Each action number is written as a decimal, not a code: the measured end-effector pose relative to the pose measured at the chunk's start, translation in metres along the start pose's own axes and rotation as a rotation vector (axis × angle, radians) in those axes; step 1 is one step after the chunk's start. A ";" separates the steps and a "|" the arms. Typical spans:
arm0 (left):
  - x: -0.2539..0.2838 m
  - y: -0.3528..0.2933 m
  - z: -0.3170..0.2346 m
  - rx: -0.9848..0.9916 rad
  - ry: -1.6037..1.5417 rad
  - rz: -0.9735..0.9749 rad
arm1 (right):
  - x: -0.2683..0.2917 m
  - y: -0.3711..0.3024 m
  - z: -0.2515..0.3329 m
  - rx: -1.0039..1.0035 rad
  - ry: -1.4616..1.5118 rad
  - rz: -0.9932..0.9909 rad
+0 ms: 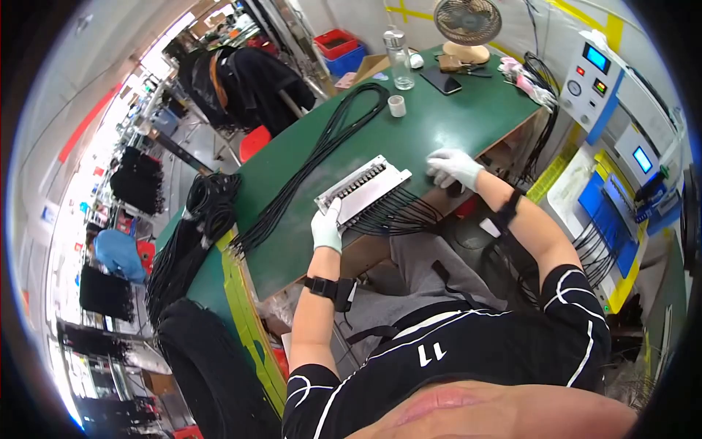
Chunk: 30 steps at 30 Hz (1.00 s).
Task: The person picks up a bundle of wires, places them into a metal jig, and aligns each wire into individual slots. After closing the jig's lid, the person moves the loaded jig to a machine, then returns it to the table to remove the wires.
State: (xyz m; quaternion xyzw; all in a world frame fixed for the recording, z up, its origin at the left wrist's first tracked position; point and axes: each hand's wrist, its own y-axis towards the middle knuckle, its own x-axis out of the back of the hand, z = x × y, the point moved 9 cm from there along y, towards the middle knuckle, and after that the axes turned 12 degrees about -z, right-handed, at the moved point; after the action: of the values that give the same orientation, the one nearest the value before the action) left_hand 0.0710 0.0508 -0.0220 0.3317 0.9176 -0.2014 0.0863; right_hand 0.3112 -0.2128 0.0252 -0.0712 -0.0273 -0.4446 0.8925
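Note:
A pale metal block fixture [374, 194] lies tilted on the green table near its front edge, with a row of dark slots along its far side. Several thin black cables [395, 216] run from its near side over the table edge. My left hand [327, 228], in a white glove, grips the fixture's left end, thumb on top. To the right of the fixture and apart from it, my right hand [453, 168], gloved too, is over the table edge with its fingers curled; whatever they hold is hidden. Something dark shows just under that hand.
Long black cables [322, 146] stretch across the green table [292, 252], with more bundles [212, 205] at its left. Farther back are a white cup [397, 106], a glass bottle [399, 62], a phone [442, 81] and a fan [468, 22]. A machine [592, 88] stands at right.

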 end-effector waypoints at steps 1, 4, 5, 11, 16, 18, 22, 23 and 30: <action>0.009 0.015 -0.008 -0.166 0.061 -0.061 | -0.024 0.010 0.016 -0.033 -0.100 0.039; 0.025 -0.022 -0.007 -0.401 0.247 -0.175 | -0.065 -0.022 0.009 -0.193 -0.272 0.097; 0.015 -0.030 -0.024 -0.476 0.392 -0.258 | -0.067 -0.011 0.021 -0.187 -0.355 0.100; -0.015 -0.078 -0.057 -0.766 0.984 -0.472 | -0.066 0.022 0.017 -0.150 -0.569 0.105; -0.018 -0.072 -0.042 -0.736 1.163 -0.345 | -0.067 0.021 0.009 -0.181 -0.531 0.099; -0.019 -0.077 -0.043 -0.749 1.171 -0.339 | -0.064 0.019 0.013 -0.170 -0.411 0.046; -0.026 -0.091 -0.052 -0.721 1.177 -0.309 | -0.060 0.001 0.057 0.013 -0.447 -0.080; -0.031 -0.099 -0.062 -0.781 1.015 -0.250 | -0.076 -0.010 0.072 -0.005 -0.168 0.058; -0.024 -0.163 -0.154 -0.967 -0.017 -0.054 | -0.138 -0.150 0.175 0.250 0.265 0.844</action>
State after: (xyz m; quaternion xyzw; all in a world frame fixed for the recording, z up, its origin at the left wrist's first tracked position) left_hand -0.0192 -0.0106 0.1751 0.2278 0.9136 0.2434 0.2328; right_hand 0.1105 -0.1662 0.1983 0.0896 0.0653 -0.0410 0.9930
